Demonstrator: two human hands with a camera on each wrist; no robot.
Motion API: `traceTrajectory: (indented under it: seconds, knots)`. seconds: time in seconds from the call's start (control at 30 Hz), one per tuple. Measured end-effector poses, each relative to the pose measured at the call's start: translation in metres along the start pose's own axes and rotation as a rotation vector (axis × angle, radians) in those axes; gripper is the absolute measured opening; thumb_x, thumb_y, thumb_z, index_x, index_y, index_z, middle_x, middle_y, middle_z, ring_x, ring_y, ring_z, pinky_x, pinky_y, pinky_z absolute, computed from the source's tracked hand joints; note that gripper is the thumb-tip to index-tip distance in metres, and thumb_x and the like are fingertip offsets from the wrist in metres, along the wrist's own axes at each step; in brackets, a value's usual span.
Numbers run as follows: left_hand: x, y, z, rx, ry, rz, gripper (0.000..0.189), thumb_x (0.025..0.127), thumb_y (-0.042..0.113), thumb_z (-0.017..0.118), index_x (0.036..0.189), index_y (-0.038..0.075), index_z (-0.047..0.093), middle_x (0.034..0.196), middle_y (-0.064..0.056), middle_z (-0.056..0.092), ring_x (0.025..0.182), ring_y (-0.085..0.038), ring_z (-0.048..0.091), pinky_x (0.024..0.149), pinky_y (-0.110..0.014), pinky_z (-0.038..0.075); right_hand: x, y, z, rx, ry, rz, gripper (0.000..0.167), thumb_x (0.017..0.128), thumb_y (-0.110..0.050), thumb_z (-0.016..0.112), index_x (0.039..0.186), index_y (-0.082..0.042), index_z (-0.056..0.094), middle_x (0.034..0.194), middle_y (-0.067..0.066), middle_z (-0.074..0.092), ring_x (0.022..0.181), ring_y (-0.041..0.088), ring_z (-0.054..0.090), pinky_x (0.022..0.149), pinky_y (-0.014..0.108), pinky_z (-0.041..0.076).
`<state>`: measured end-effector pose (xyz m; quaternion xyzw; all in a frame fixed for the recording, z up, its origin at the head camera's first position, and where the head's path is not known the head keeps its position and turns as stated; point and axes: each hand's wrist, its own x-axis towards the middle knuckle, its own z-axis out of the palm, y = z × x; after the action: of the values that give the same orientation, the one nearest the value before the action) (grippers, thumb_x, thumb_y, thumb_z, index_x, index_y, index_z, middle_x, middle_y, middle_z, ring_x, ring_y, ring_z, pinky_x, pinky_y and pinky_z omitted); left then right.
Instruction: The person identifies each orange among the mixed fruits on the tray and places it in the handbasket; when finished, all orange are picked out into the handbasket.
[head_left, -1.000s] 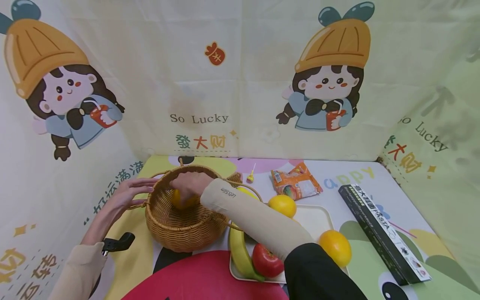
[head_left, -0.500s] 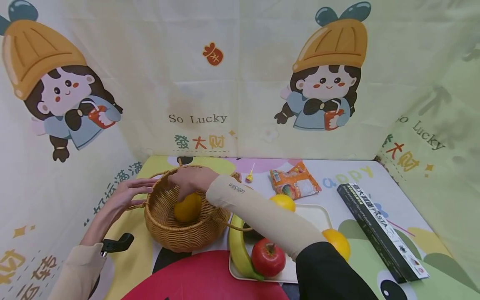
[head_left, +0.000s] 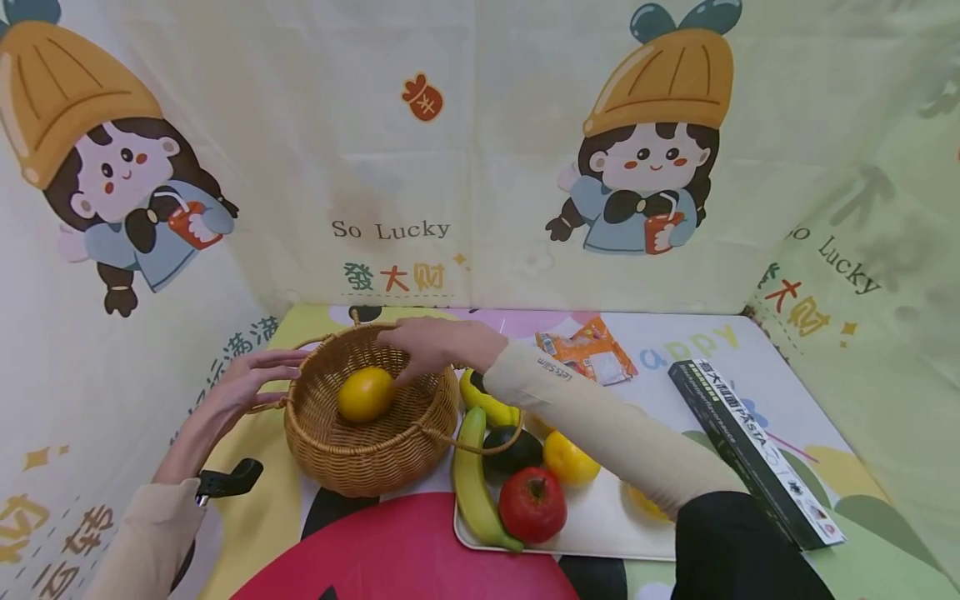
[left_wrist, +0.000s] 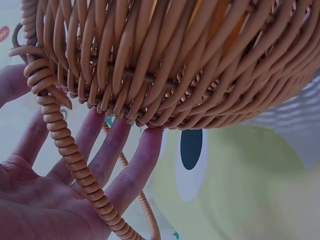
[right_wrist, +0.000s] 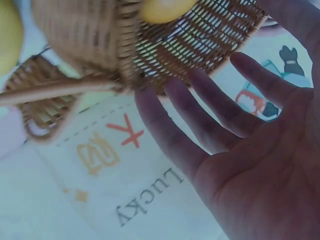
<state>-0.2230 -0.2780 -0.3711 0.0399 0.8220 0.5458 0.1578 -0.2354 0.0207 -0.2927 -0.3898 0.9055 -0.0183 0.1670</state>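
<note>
In the head view, a round wicker basket [head_left: 360, 467] holds one orange [head_left: 366, 395] on its bottom. My left hand [head_left: 251, 383] is at the basket's left side, fingers extended. The left wrist view shows its fingertips right at the wicker wall [left_wrist: 175, 75], with a coiled wicker handle [left_wrist: 77, 162] crossing in front of the palm. Over the basket's back right rim hovers my right hand [head_left: 431, 342], apart from the orange and holding nothing. Its fingers are spread and fairly straight in the right wrist view, near the basket rim [right_wrist: 129, 45].
Right of the basket, a white tray [head_left: 615, 537] bears a banana [head_left: 474, 483], a round red fruit [head_left: 532, 504], a dark avocado-like fruit [head_left: 513, 450] and another orange [head_left: 570, 458]. An orange packet [head_left: 588, 354] lies behind. A long black pasta box [head_left: 753, 454] lies at the right.
My right hand has let go of the orange inside the basket, lifted and shifted right toward the rim. More of the tray's fruit shows. My left hand stays at the basket's side.
</note>
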Motion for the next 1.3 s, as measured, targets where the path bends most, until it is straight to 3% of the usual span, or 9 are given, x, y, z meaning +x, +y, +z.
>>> traceTrajectory:
  seconds: [0.13, 0.33, 0.6, 0.87, 1.03, 1.2, 1.3]
  knots:
    - [0.000, 0.001, -0.001, 0.000, 0.001, 0.000, 0.060, 0.093, 0.034, 0.062, 0.141, 0.003, 0.046, 0.104, 0.028, 0.058, 0.095, 0.006, 0.058, 0.080, -0.026, 0.054, -0.021, 0.008, 0.000, 0.032, 0.030, -0.002, 0.059, 0.090, -0.034, 0.066, 0.143, -0.018, 0.044, 0.131, 0.006, 0.052, 0.110, 0.018, 0.052, 0.093, 0.031, 0.044]
    - [0.001, 0.001, -0.002, 0.036, 0.015, -0.010, 0.062, 0.094, 0.037, 0.061, 0.143, 0.004, 0.044, 0.115, 0.021, 0.059, 0.095, 0.005, 0.057, 0.081, -0.027, 0.054, -0.045, 0.024, 0.000, 0.054, 0.083, -0.003, 0.055, 0.090, -0.034, 0.067, 0.139, -0.018, 0.048, 0.127, 0.005, 0.053, 0.109, 0.018, 0.050, 0.093, 0.033, 0.043]
    - [0.001, 0.001, -0.002, 0.065, 0.033, -0.018, 0.059, 0.093, 0.041, 0.059, 0.141, 0.007, 0.048, 0.116, 0.018, 0.060, 0.100, -0.003, 0.057, 0.081, -0.029, 0.054, -0.078, 0.051, 0.007, 0.097, 0.108, 0.070, 0.058, 0.089, -0.033, 0.068, 0.139, -0.012, 0.048, 0.129, 0.011, 0.052, 0.109, 0.022, 0.052, 0.095, 0.037, 0.045]
    - [0.001, 0.004, -0.001, 0.071, 0.038, -0.013, 0.061, 0.092, 0.043, 0.062, 0.140, 0.009, 0.049, 0.129, 0.007, 0.056, 0.100, 0.001, 0.056, 0.082, -0.026, 0.053, -0.109, 0.083, 0.030, 0.140, 0.100, 0.187, 0.056, 0.087, -0.028, 0.071, 0.136, -0.011, 0.051, 0.126, 0.012, 0.054, 0.111, 0.026, 0.053, 0.098, 0.040, 0.046]
    - [0.002, 0.002, 0.000, 0.071, 0.031, -0.010, 0.060, 0.093, 0.041, 0.061, 0.141, 0.008, 0.048, 0.121, 0.015, 0.058, 0.105, -0.004, 0.055, 0.083, -0.026, 0.053, -0.121, 0.098, 0.049, 0.179, 0.050, 0.272, 0.056, 0.087, -0.028, 0.071, 0.137, -0.013, 0.051, 0.130, 0.012, 0.053, 0.111, 0.027, 0.054, 0.097, 0.042, 0.048]
    - [0.002, -0.001, 0.000, 0.054, 0.024, -0.010, 0.060, 0.093, 0.039, 0.061, 0.142, 0.006, 0.046, 0.122, 0.015, 0.059, 0.105, -0.004, 0.054, 0.082, -0.027, 0.053, -0.128, 0.110, 0.067, 0.181, 0.038, 0.258, 0.051, 0.087, -0.028, 0.071, 0.132, -0.011, 0.055, 0.132, 0.014, 0.054, 0.122, 0.033, 0.048, 0.102, 0.048, 0.042]
    - [0.002, -0.002, 0.000, 0.053, 0.024, -0.015, 0.060, 0.094, 0.038, 0.060, 0.142, 0.006, 0.046, 0.124, 0.014, 0.059, 0.104, -0.002, 0.054, 0.082, -0.027, 0.053, -0.130, 0.114, 0.077, 0.167, 0.030, 0.222, 0.048, 0.086, -0.027, 0.072, 0.128, -0.009, 0.058, 0.124, 0.012, 0.059, 0.114, 0.030, 0.051, 0.100, 0.047, 0.043]
